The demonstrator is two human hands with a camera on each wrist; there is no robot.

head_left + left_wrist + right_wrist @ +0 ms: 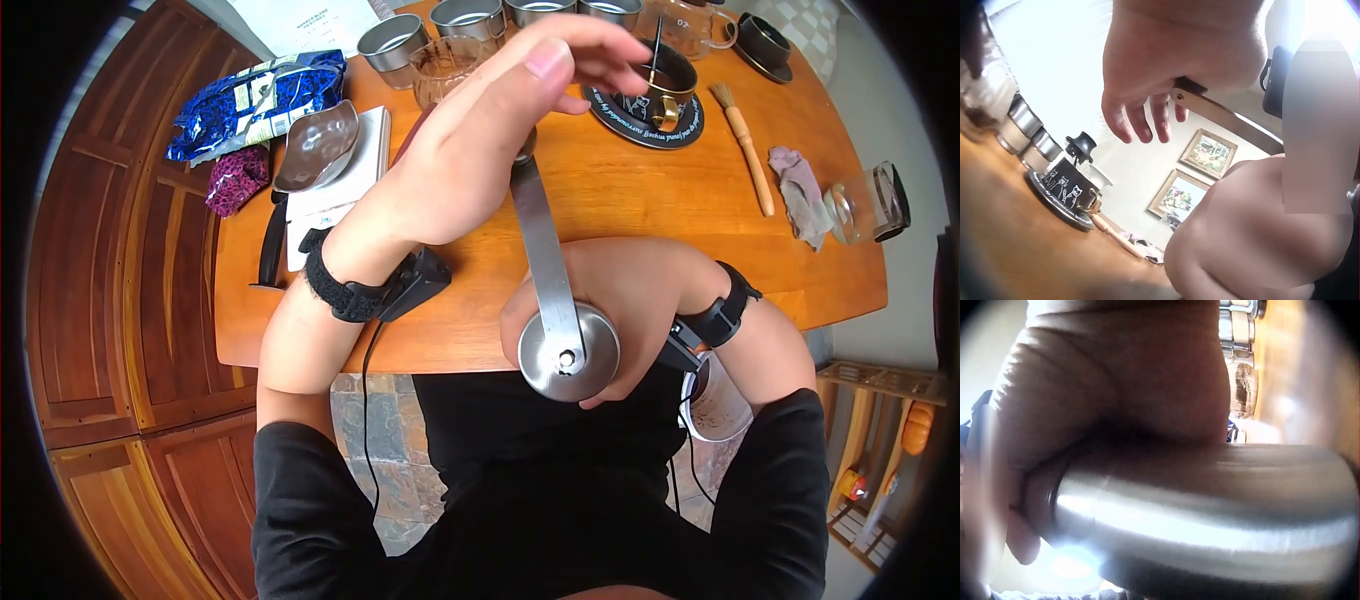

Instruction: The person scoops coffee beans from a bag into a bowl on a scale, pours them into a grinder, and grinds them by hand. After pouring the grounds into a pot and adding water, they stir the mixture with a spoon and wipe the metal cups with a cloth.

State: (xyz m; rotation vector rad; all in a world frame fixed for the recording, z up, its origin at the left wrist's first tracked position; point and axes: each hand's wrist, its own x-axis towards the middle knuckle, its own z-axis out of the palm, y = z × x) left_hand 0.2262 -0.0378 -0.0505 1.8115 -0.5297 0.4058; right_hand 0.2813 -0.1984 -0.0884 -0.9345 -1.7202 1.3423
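A silver hand coffee grinder (541,372) is held in front of the body at the table's near edge, its crank arm (541,235) pointing away toward the back. My right hand (630,290) wraps around the grinder's body; in the right wrist view the shiny metal cylinder (1210,512) lies against the palm. My left hand (470,160) is over the far end of the crank, palm against its knob (526,150), thumb and fingers stretched out past it. From the left wrist, those fingers (1138,122) hang loosely beside the crank arm (1229,119).
On the left lie a blue coffee bag (260,105) and a brown dish (318,145) on a white scale (375,150). Several metal cups (390,42) line the back. A dark cup (672,75) stands on a black saucer (650,130); a brush (745,145), cloth (800,195) and glass jar (858,208) lie right.
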